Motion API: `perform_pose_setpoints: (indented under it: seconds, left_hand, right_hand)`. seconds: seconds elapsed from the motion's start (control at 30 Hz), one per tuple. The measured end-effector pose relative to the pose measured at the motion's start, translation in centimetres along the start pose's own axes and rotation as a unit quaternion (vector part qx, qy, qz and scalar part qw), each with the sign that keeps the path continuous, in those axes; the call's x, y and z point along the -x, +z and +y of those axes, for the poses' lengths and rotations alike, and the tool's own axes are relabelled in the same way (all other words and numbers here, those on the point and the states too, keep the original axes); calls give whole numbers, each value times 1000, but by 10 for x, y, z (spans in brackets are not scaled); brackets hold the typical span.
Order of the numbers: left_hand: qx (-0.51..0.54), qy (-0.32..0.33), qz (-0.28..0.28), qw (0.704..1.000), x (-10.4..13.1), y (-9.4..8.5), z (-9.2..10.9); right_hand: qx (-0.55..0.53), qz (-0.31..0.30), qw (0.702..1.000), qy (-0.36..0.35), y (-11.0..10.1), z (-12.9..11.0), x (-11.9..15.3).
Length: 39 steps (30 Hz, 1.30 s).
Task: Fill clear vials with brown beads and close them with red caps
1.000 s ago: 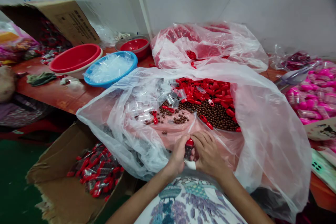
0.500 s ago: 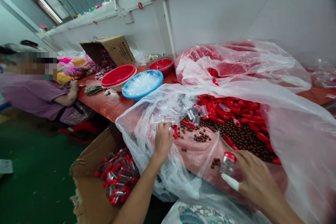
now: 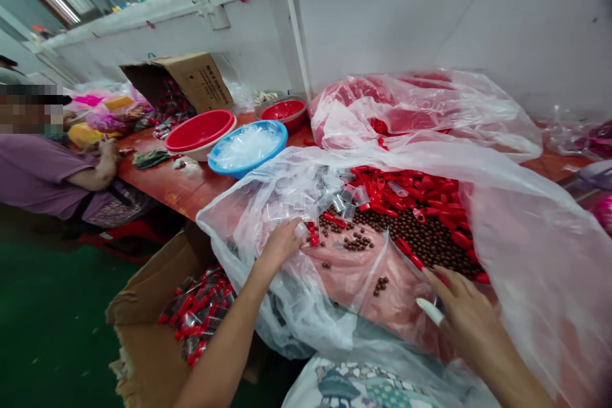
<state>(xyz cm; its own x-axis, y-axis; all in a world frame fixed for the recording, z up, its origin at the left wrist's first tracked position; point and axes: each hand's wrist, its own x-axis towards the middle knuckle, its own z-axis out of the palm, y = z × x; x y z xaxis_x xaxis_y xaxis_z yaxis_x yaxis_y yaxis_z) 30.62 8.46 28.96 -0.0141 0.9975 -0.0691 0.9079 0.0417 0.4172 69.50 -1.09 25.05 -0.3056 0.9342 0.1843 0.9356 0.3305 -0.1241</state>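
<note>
My left hand (image 3: 283,242) reaches to the near edge of the clear plastic cups (image 3: 294,194), beside a small red piece (image 3: 313,236); its fingertips are among the cups and what they grip is unclear. My right hand (image 3: 461,306) is at the right, its thumb, wrapped in white, apart from the forefinger. Something clear shows partly under its palm, mostly hidden. Just above that hand are a red scoop-like piece (image 3: 410,254) and the brown balls (image 3: 437,239). Red pieces (image 3: 401,188) lie heaped behind the balls.
A cardboard box (image 3: 153,350) of red-capped items stands at the lower left. Behind are a blue basin (image 3: 248,169), a red basin (image 3: 201,131) and a bag of red pieces (image 3: 430,105). A person in a purple shirt (image 3: 43,172) sits at the far left.
The view has shifted a little, moving the scene leftward. The clear, red-topped container that was at my right hand's fingertips no longer shows there; my right fingers now reach near the red piece.
</note>
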Motion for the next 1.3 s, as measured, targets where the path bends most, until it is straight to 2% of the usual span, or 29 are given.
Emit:
perform_pose_setpoints:
  seconds: [0.13, 0.23, 0.3, 0.37, 0.43, 0.5, 0.57, 0.67, 0.8, 0.9, 1.07, 1.3]
  left_hand:
    - [3, 11, -35, 999, -3, -8, 7]
    - [120, -9, -14, 993, 1, -2, 17]
    - [253, -26, -5, 967, 6, 11, 28]
    - [368, -46, -25, 928, 9, 28, 42]
    - [424, -75, -57, 901, 11, 44, 53]
    - [419, -102, -63, 900, 9, 54, 58]
    - [374, -107, -37, 920, 5, 59, 58]
    - [322, -94, -12, 942, 0, 63, 55]
    - [312, -74, -22, 947, -2, 68, 58]
    - [292, -54, -7, 955, -3, 74, 64]
    - [334, -46, -46, 940, -7, 86, 77]
    - [366, -38, -59, 928, -12, 103, 100]
  right_hand:
    - [-49, -33, 998, -22, 3, -14, -11]
    - [-74, -54, 996, -10, 4, -13, -13]
    - [-90, -55, 994, 2, 1, -12, -15]
    - [-101, -50, 994, 11, -2, -11, -16]
    - [-107, -45, 993, 16, -4, -12, -17]
    - [-116, -41, 992, 17, -5, -14, -16]
    - [-130, -42, 991, 18, -4, -14, -15]
    - [-152, -47, 987, 24, -2, -14, -12]
    - [-170, -52, 983, 32, -2, -12, -10]
    - [-175, -52, 983, 32, -1, -11, -9]
    - [-175, -44, 982, 45, 3, -8, -8]
    - [-170, -43, 983, 59, 3, -6, -10]
